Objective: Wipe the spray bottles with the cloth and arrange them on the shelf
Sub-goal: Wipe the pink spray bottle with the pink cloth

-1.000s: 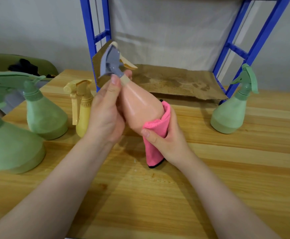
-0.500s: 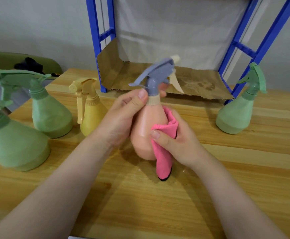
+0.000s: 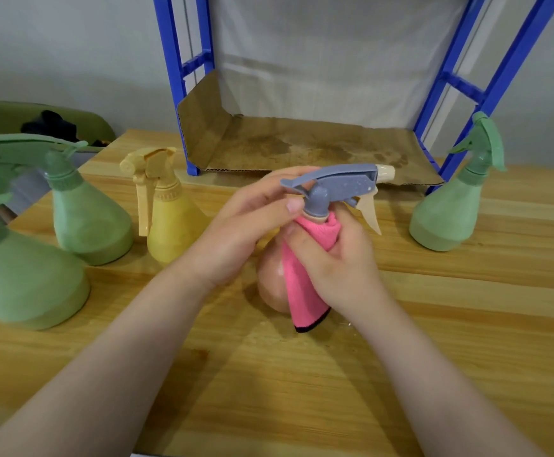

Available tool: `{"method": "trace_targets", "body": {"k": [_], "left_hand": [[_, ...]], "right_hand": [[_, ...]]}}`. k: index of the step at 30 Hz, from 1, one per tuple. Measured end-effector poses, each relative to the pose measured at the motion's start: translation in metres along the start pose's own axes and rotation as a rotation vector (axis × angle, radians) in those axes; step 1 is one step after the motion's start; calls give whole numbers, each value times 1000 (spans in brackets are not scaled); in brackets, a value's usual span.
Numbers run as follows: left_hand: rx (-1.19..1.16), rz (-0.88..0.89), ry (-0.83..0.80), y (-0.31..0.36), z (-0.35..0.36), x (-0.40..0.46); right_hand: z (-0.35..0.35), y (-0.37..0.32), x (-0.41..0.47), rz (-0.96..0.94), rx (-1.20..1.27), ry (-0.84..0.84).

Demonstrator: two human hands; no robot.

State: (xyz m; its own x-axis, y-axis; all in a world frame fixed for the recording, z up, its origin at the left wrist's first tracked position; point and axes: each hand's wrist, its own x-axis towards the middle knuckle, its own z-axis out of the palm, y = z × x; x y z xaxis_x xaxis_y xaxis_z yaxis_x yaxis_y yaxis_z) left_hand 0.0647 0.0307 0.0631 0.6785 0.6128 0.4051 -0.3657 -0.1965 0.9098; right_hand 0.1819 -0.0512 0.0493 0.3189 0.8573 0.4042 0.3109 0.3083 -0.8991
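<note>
Pale wooden table (image 3: 434, 341) runs across the whole view, with a grey wall behind it. Near the middle, close to the person, a peach spray bottle (image 3: 270, 282) stands roughly upright, its grey trigger head (image 3: 331, 186) level and its cream nozzle pointing right. The left hand (image 3: 239, 232) grips the neck just under that head, thumb and fingers curled around it. The right hand (image 3: 338, 262) presses a pink cloth (image 3: 305, 285) around the neck and down the bottle's front; its fingers are curled over the cloth. The cloth's dark-edged lower end hangs by the bottle's base.

Most of the bottle's body is covered by hands and cloth, so whether its base touches the table cannot be told. A yellow bottle (image 3: 170, 225) stands just left of the hands, then two green bottles: one (image 3: 87, 222) behind, and a larger one (image 3: 22, 282) at the frame edge with its head partly cut off and blurred. Another green bottle (image 3: 447, 212) stands well to the right. Behind the hands, a blue shelf frame (image 3: 176, 77) holds a stained cardboard sheet (image 3: 302, 143) as its lowest level; the upper frame is cut off. A green shape with something dark on it at far left is hard to make out.

Compared with a second ago, the bottle has come from tilted to upright, and the cloth has moved from the body up to the neck.
</note>
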Motion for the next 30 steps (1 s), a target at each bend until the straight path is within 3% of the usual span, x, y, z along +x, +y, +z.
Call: {"method": "trace_targets", "body": {"k": [4, 8, 12, 17, 30], "left_hand": [[2, -43, 85, -9, 16, -2], [-129, -42, 140, -10, 15, -2], [-245, -32, 195, -3, 9, 0], [-313, 53, 304, 10, 0, 2], [-698, 136, 486, 23, -8, 4]], "right_hand": [[3, 1, -3, -85, -209, 91], [-2, -2, 0, -109, -261, 24], [-10, -1, 3, -106, -165, -106], [-15, 9, 1, 38, -47, -178], [-12, 22, -2, 98, 109, -316]]}}
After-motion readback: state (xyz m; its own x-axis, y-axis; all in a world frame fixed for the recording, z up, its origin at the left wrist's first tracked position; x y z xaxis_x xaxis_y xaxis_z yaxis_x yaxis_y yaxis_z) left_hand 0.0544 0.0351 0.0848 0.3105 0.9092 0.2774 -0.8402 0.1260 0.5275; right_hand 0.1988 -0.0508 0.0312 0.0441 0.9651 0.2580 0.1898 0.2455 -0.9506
